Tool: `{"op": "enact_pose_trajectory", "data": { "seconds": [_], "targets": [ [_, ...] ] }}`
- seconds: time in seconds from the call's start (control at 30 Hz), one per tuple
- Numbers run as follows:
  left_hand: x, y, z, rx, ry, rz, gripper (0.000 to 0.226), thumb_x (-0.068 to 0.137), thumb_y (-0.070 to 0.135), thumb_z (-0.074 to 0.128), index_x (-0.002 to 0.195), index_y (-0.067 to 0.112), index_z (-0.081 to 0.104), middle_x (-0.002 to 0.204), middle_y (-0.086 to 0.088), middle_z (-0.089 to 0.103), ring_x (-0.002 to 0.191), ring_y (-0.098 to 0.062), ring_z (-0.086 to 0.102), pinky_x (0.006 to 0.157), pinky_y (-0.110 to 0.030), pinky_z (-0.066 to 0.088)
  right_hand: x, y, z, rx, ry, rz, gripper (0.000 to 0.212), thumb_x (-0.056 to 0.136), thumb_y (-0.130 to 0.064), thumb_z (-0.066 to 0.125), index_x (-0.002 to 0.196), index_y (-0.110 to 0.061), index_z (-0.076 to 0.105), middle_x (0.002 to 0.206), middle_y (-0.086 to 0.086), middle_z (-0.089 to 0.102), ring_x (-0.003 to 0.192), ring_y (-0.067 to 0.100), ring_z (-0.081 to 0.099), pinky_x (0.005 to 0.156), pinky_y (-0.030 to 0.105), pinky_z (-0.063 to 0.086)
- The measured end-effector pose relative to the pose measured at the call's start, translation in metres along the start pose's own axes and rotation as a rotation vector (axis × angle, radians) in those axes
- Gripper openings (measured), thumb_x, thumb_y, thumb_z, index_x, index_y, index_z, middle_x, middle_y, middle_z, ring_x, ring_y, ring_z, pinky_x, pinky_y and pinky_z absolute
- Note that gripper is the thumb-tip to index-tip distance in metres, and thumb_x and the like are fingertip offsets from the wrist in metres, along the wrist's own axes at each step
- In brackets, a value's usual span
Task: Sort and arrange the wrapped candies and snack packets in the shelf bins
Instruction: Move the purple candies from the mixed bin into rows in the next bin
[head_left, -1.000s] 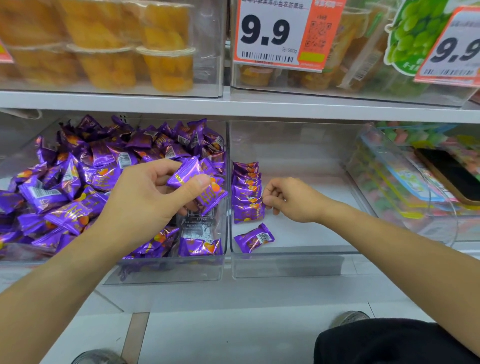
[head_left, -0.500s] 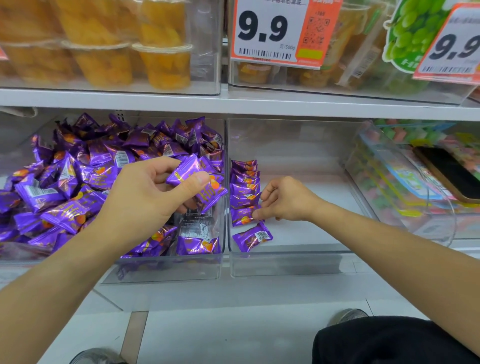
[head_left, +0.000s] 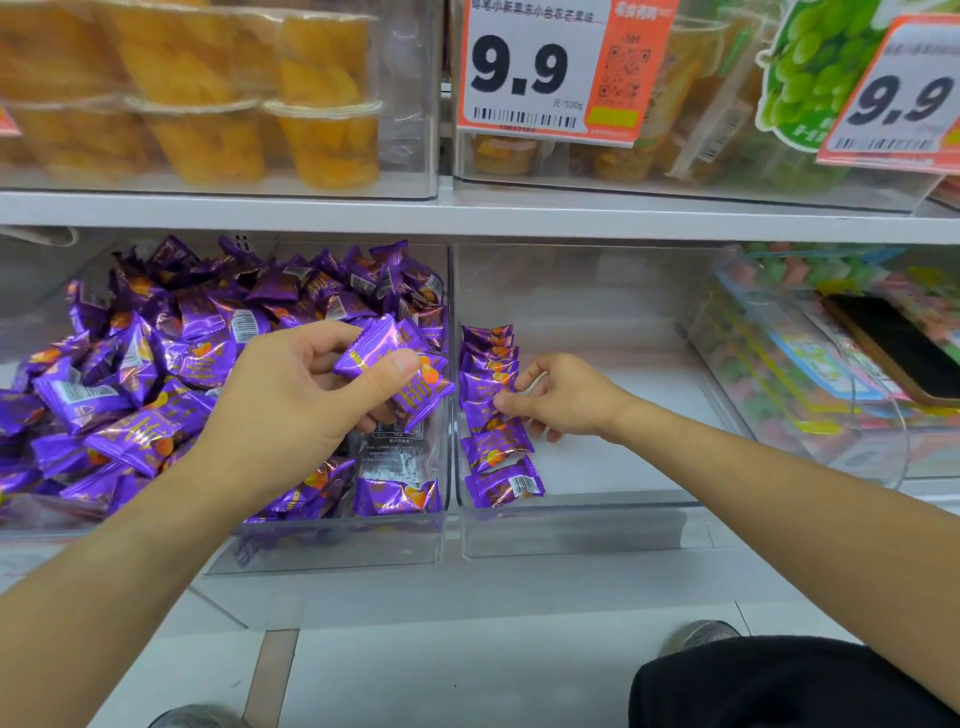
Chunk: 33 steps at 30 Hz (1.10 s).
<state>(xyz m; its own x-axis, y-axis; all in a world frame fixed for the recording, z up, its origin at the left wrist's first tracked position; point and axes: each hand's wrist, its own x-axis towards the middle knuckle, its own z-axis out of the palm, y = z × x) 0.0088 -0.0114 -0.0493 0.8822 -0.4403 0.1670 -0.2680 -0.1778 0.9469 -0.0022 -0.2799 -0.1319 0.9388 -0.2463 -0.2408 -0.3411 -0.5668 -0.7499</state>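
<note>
Left bin (head_left: 332, 540) holds a loose purple heap; right bin (head_left: 571, 525) carries a neat row (head_left: 491, 395) along its left wall, running front to back. Step in hand, by judgement — transferring candies into that row. Left hand (head_left: 291, 410) pinches several candies (head_left: 395, 374) above the left bin's right edge, long axis tilted rightward. Right hand (head_left: 561, 397) pinches a row candy (head_left: 485, 410). Next move — pass one across, aligned crosswise.

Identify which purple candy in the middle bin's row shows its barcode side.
The frontmost candy, nearest the bin's front wall: its white barcode patch faces up and it lies skewed, while the others in the row show printed fronts.
</note>
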Motion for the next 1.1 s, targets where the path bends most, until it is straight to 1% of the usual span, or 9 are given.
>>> {"op": "enact_pose_trajectory", "data": {
  "seconds": [0.1,0.17,0.3,0.4,0.5,0.63,0.8,0.97,1.1],
  "targets": [
    [0.000,-0.001,0.000,-0.003,-0.006,0.003,0.036,0.070,0.045,0.071,0.092,0.017,0.073,0.074,-0.008,0.074,0.062,-0.021,0.068,0.060,-0.025,0.057,0.002,-0.003,0.001,-0.080,-0.015,0.015,0.047,0.076,-0.035,0.085,0.104,-0.014,0.054,0.082,0.013,0.075,0.070,0.028,0.073,0.057,0.038,0.061],
    [0.000,-0.001,0.000,-0.010,-0.007,0.003,0.036,0.070,0.045,0.072,0.092,0.017,0.073,0.075,-0.008,0.075,0.062,-0.020,0.069,0.059,-0.024,0.056,0.003,-0.005,0.001,-0.108,0.009,0.016,0.048,0.076,-0.036,0.085,0.105,-0.012,0.055,0.081,0.011,0.075,0.073,0.028,0.074,0.056,0.038,0.061],
    [0.000,-0.001,-0.001,-0.015,-0.005,0.007,0.034,0.070,0.044,0.072,0.090,0.017,0.073,0.074,-0.008,0.074,0.061,-0.020,0.069,0.058,-0.023,0.056,0.003,-0.009,-0.003,-0.180,0.074,-0.050,0.055,0.068,-0.037,0.090,0.104,-0.015,0.055,0.085,0.005,0.071,0.064,0.021,0.070,0.049,0.032,0.056],
    [0.001,-0.001,-0.001,-0.018,-0.006,0.010,0.034,0.070,0.045,0.072,0.090,0.018,0.073,0.074,-0.009,0.074,0.061,-0.021,0.068,0.059,-0.024,0.056,0.003,-0.009,-0.007,-0.406,0.116,-0.236,0.049,0.063,-0.039,0.092,0.099,-0.021,0.063,0.088,-0.002,0.064,0.075,0.015,0.062,0.062,0.029,0.050],
    [0.001,-0.001,-0.002,-0.023,-0.005,0.015,0.031,0.070,0.044,0.072,0.089,0.020,0.073,0.073,-0.009,0.074,0.061,-0.022,0.068,0.060,-0.025,0.057,0.005,-0.012,-0.007,-0.536,0.094,-0.345,0.033,0.069,-0.039,0.088,0.091,-0.021,0.070,0.091,-0.003,0.063,0.082,0.015,0.060,0.072,0.028,0.047],
    [0.000,-0.001,-0.003,-0.019,-0.006,0.017,0.032,0.070,0.044,0.072,0.090,0.019,0.073,0.073,-0.007,0.074,0.061,-0.021,0.068,0.060,-0.025,0.057,0.009,-0.017,-0.002,-0.579,0.133,-0.360,0.026,0.074,-0.039,0.084,0.081,-0.018,0.070,0.089,0.000,0.067,0.078,0.016,0.060,0.070,0.031,0.051],
    [-0.001,-0.002,-0.005,-0.024,-0.009,0.020,0.029,0.072,0.042,0.072,0.091,0.020,0.073,0.073,-0.005,0.075,0.060,-0.018,0.068,0.060,-0.024,0.056,0.008,-0.023,-0.001,-0.654,0.069,-0.370,0.035,0.071,-0.044,0.086,0.092,-0.023,0.070,0.086,-0.006,0.060,0.079,0.016,0.058,0.073,0.032,0.052],
    [-0.002,-0.002,-0.007,-0.031,-0.020,0.028,0.028,0.073,0.042,0.072,0.091,0.020,0.072,0.073,-0.004,0.075,0.062,-0.020,0.069,0.061,-0.026,0.056,0.008,-0.021,-0.001,-0.680,0.004,-0.319,0.025,0.073,-0.039,0.085,0.085,-0.027,0.066,0.083,-0.007,0.061,0.083,0.019,0.061,0.075,0.036,0.055],
    [-0.002,-0.002,-0.007,-0.031,-0.020,0.030,0.031,0.071,0.045,0.071,0.090,0.021,0.073,0.074,-0.005,0.075,0.064,-0.024,0.069,0.063,-0.029,0.057,0.007,-0.021,0.000,-0.656,0.069,-0.361,0.030,0.071,-0.039,0.086,0.077,-0.028,0.059,0.082,-0.006,0.062,0.081,0.021,0.060,0.072,0.037,0.053]
  ]
}}
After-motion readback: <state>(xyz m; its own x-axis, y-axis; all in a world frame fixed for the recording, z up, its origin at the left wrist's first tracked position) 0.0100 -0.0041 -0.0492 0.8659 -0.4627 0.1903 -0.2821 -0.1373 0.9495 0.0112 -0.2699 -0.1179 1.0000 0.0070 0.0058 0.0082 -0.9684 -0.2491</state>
